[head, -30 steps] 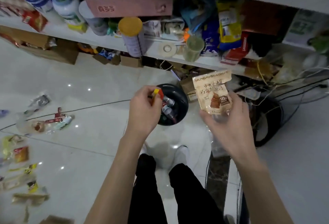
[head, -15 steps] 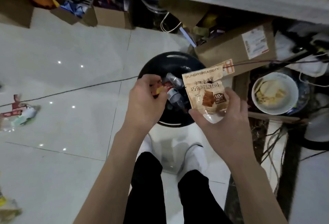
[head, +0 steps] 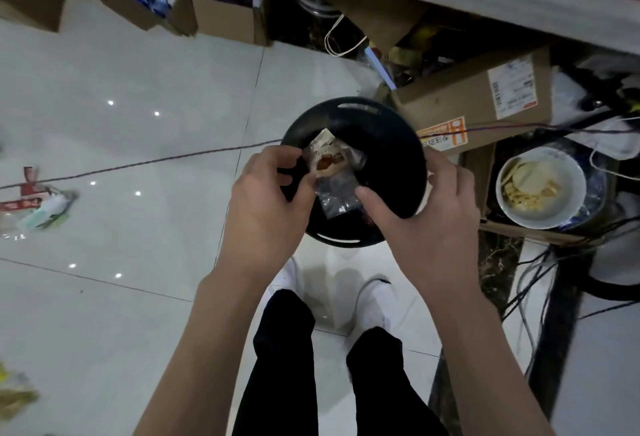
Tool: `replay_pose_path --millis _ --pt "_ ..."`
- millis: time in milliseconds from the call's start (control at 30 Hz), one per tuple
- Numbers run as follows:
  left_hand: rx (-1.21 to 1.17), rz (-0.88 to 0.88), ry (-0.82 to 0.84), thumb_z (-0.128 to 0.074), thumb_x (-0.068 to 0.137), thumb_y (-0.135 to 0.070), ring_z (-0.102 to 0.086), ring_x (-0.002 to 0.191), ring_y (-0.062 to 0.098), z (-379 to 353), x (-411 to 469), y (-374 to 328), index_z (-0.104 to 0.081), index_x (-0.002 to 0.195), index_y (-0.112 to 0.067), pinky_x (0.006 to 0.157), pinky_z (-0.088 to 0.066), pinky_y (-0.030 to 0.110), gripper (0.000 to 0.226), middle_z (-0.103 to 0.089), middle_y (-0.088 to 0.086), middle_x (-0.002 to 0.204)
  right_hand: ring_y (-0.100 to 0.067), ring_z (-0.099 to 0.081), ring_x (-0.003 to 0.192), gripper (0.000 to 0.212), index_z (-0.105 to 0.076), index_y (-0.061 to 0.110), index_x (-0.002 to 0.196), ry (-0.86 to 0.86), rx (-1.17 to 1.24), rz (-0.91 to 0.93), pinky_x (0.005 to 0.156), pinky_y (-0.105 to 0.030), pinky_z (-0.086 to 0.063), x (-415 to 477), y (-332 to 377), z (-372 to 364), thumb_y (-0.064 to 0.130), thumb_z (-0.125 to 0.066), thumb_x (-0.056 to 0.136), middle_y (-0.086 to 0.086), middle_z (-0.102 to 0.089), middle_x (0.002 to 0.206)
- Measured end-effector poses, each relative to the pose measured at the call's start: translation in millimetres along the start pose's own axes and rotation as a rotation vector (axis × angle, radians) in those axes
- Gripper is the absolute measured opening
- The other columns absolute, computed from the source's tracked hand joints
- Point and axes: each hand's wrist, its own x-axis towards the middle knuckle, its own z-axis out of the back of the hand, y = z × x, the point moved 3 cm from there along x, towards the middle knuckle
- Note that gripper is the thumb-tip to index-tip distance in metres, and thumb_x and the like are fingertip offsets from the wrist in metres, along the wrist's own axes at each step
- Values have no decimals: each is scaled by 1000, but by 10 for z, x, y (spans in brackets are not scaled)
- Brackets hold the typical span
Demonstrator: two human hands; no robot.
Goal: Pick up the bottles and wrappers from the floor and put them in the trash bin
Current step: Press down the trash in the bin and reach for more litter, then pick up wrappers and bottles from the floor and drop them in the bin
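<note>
Black trash bin (head: 408, 144) now takes the snack wrapper (head: 330, 161); release under way.

Half a second ago the right hand (head: 426, 217) held the wrapper upright, pinched at its lower edge over the bin's near rim, and the left hand (head: 266, 203) was closed on a small yellow-and-red scrap. Now the wrapper lies crumpled and tilted inside the bin's mouth, between the two hands. The left fingers curl loosely at its edge, whether touching it I cannot tell; the scrap is no longer visible. The right hand is spread and empty over the rim. This load looks delivered. More wrappers (head: 38, 207) remain on the floor (head: 138, 314) well to the left, so the task is unfinished.
</note>
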Motion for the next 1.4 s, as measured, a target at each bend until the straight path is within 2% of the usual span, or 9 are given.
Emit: replay_pose_path --millis 100,233,367,500,600,800,1067,1233,1400 --pt "8 -25 -35 -66 93 -28 -64 96 3 159 -129 -237 -62 118 -25 71 -42 4 26 -65 -11 114 -24 -58 117 85 -51 15 141 -2 3 65 99 -53 -48 -41 180 288 66 -68 75 -5 -54 129" --pt "-5 -61 -82 -62 97 -31 -62 96 -6 438 -369 -716 -62 119 -25 71 -43 3 23 -64 -11 116 -19 -53 122 60 -53 22 138 77 50 56 105 -42 -44 -8 473 849 52 -66 88 3 -54 128" --pt "-18 -106 -117 -59 98 -33 -62 98 -3 860 -736 -1379 -61 120 -27 73 -44 8 23 -63 -11 118 -18 -59 113 41 -62 22 127 47 64 147 97 -35 -47 -22 916 1614 44 -66 92 4 -58 121" --pt "1 -171 -170 -57 98 -37 -61 100 -2 1404 -1255 -2093 -61 122 -29 72 -41 8 25 -62 -14 117 -19 -60 109 36 -64 22 123 2 95 266 95 -37 -49 -187 1441 2470 40 -66 92 5 -60 115" --pt "13 -213 -208 -55 98 -39 -60 100 -2 1820 -1722 -2592 -60 123 -28 71 -39 7 27 -62 -14 117 -14 -59 108 38 -61 24 127 60 103 334 97 -38 -48 -434 1814 3103 43 -62 94 8 -58 118" --pt "32 -278 -265 -52 99 -42 -59 103 0 2358 -2803 -3218 -58 125 -28 79 -48 24 31 -60 -15 119 -11 -59 108 39 -58 27 129 137 116 472 95 -42 -50 -1133 2300 3995 45 -61 95 13 -56 120" --pt "80 -294 -302 -50 99 -43 -58 102 0 2497 -3764 -3221 -58 125 -29 77 -48 23 30 -58 -16 120 -9 -58 111 38 -60 25 128 206 37 641 94 -35 -48 -1897 2410 4342 43 -62 95 12 -59 118" --pt "77 -226 -362 -50 100 -43 -59 104 2 2623 -4110 -2843 -57 125 -28 80 -52 28 30 -57 -13 122 -10 -57 111 41 -58 27 130 292 -35 695 96 -39 -49 -2099 2384 4299 46 -61 95 11 -57 119" --pt "55 -110 -454 -51 99 -44 -60 104 3 2883 -4401 -2314 -56 127 -28 84 -53 33 32 -58 -13 122 -11 -55 113 44 -53 30 134 352 -120 778 99 -41 -48 -2318 2654 4084 49 -58 95 12 -54 124"
